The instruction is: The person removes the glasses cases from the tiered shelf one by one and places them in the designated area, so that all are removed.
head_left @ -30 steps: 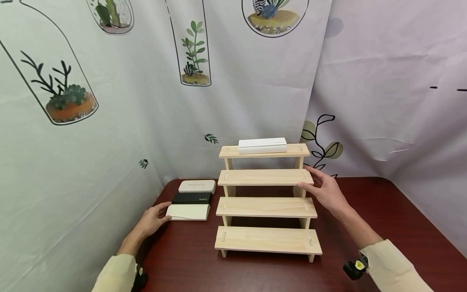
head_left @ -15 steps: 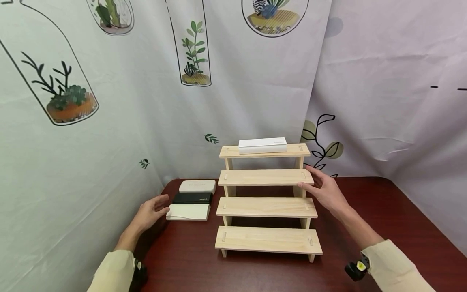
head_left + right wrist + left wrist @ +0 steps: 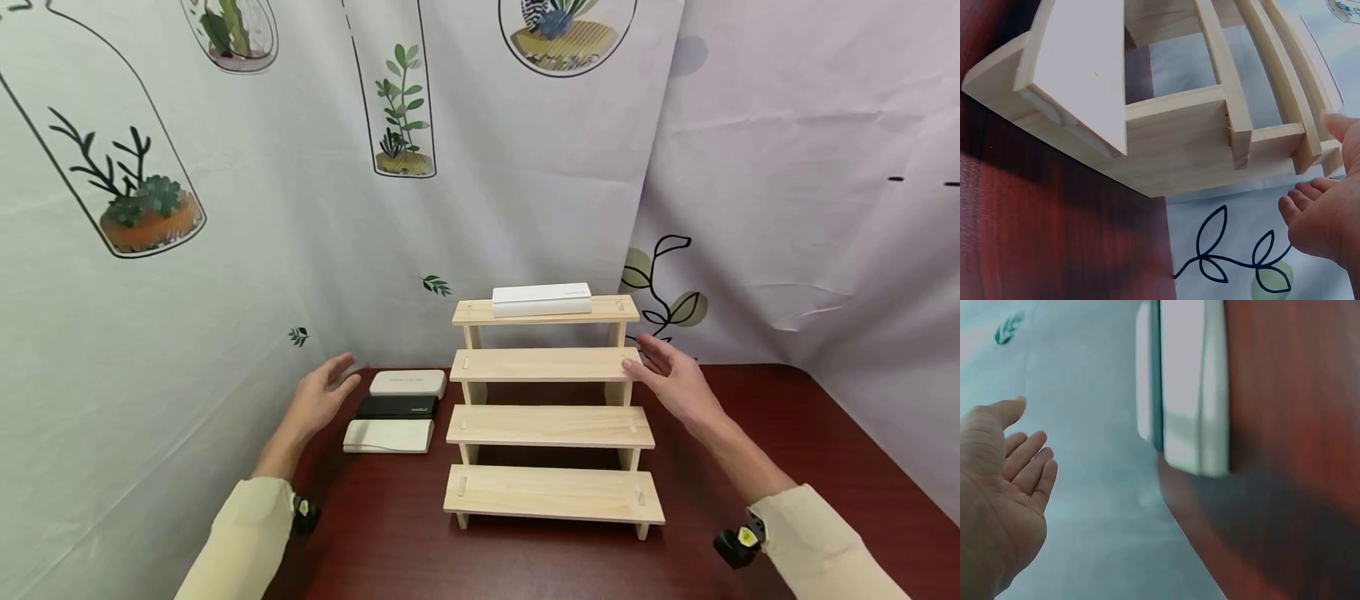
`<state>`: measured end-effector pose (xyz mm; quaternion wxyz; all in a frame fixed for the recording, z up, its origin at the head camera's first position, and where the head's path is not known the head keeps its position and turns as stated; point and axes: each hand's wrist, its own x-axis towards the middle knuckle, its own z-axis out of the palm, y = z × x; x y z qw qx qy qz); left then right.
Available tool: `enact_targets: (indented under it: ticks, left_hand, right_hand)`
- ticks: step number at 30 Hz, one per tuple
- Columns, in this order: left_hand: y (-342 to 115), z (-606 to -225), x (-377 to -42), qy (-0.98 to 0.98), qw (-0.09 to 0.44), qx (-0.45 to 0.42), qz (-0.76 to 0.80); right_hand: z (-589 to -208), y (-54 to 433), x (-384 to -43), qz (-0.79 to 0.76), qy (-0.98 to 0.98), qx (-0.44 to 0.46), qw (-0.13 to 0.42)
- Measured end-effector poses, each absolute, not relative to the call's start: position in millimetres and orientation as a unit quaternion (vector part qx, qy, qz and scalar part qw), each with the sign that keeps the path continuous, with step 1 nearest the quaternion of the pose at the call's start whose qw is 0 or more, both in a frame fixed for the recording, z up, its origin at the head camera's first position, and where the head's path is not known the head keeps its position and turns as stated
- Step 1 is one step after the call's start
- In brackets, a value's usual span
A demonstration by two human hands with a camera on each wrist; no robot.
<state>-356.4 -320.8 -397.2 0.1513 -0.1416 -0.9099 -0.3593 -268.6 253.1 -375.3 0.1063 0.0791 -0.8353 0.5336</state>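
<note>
My left hand [image 3: 318, 396] hovers with spread fingers at the left of three oblong cases, apart from them and holding nothing. The nearest is a cream case [image 3: 387, 436] with a curved flap; behind it lie a black case [image 3: 397, 407] and a white rounded case [image 3: 407, 382]. At the right end of a four-step wooden display stand [image 3: 551, 425] is my right hand [image 3: 675, 383]. Its thumb is at the end of the second step from the top; whether it touches cannot be told. On the top step sits a white oblong box [image 3: 542, 300].
The dark red-brown table [image 3: 375, 533] carries the stand and cases. A pale curtain [image 3: 480, 225] printed with plants in jars hangs close behind and at the left. The stand has gaps between its steps.
The left hand was at the cream case's left end; it has let go, lifted off and moved up and away. The right hand has shifted slightly rightward. Cases and stand are unmoved.
</note>
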Motion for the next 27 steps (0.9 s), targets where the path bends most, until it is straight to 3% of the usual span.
enact_targets:
  ticks: [16,27]
  left_hand:
    - [-211.8,-335.6,-375.1,-0.866,0.165,-0.223,-0.417]
    - [-156.4,-312.4,-380.9,-0.856,0.146,-0.267,-0.418]
  right_hand:
    - [-354.6,258.2,-288.2,0.551,-0.822,0.072,0.125]
    - [-345.2,254.5,-299.6,0.569,-0.806,0.091,0.138]
